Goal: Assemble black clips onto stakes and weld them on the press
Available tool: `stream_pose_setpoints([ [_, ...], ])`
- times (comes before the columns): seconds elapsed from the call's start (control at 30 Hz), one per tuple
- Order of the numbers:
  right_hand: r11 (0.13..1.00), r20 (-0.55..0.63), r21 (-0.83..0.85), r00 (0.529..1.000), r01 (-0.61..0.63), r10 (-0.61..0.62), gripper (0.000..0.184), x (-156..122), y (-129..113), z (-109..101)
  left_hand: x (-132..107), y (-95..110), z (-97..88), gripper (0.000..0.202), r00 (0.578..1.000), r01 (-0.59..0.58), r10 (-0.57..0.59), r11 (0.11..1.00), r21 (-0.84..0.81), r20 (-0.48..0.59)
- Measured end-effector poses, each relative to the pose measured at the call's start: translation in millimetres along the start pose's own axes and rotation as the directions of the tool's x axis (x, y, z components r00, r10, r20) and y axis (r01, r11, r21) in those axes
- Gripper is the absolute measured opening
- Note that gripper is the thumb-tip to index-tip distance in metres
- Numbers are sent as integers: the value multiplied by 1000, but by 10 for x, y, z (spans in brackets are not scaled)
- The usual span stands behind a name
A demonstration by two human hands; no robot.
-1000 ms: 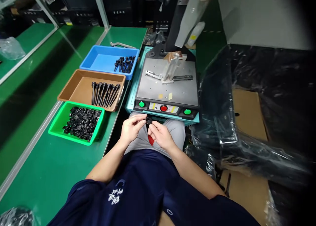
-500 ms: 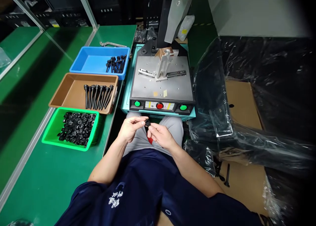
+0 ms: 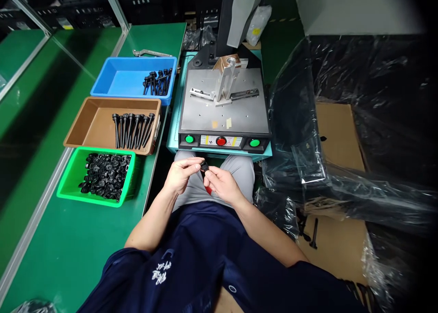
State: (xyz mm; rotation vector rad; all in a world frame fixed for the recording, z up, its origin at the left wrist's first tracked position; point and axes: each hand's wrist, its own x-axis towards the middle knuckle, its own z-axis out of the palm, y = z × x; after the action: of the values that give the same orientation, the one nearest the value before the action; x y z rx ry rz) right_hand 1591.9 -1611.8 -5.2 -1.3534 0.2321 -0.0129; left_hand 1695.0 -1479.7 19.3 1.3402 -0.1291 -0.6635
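Above my lap, a small black plastic part [image 3: 204, 165] is pinched between the fingertips of both hands. My left hand [image 3: 182, 175] grips its left side with thumb and forefinger. On the other side my right hand [image 3: 221, 183] has thumb and fingers closed on its lower right. Fingertips cover much of the part, so its exact shape cannot be made out. Something red shows behind my right fingers. To the left, a green bin [image 3: 65, 187] holds many similar small black parts [image 3: 106, 174].
A brown tray [image 3: 91, 121] and a blue tray [image 3: 116, 78] hold long black rods with wider heads. Ahead stands a machine with a metal plate [image 3: 195, 117], an upright fixture [image 3: 224, 82], and green and red buttons [image 3: 221, 141]. Plastic-lined cartons [image 3: 337, 135] stand at right.
Both hands keep hold of the small black part, which has turned slightly between the fingertips. The camera view has shifted a little, so the trays and machine appear higher.
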Motion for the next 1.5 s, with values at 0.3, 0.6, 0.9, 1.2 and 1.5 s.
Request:
stream_pose_setpoints([
  [0.3,1000,-7,14,1000,-21,22,37,-5,57,-2,-10,-13,10,17,999,-38,36,999,39,29],
  [0.6,994,25,79,997,-71,69,38,-1,102,-43,11,44,27,12,996,-76,71,992,101,55],
  [0.9,952,-118,-291,984,92,-131,27,-35,128,-40,37,98,36,15,988,-135,114,965,222,106],
  [1.2,992,-37,-120,999,24,-28,35,-25,184,-93,76,168,15,12,975,-141,83,947,289,206],
  [1.5,996,-46,89,999,-4,8,39,20,247,-115,109,83,68,15,972,-167,113,949,269,204],
])
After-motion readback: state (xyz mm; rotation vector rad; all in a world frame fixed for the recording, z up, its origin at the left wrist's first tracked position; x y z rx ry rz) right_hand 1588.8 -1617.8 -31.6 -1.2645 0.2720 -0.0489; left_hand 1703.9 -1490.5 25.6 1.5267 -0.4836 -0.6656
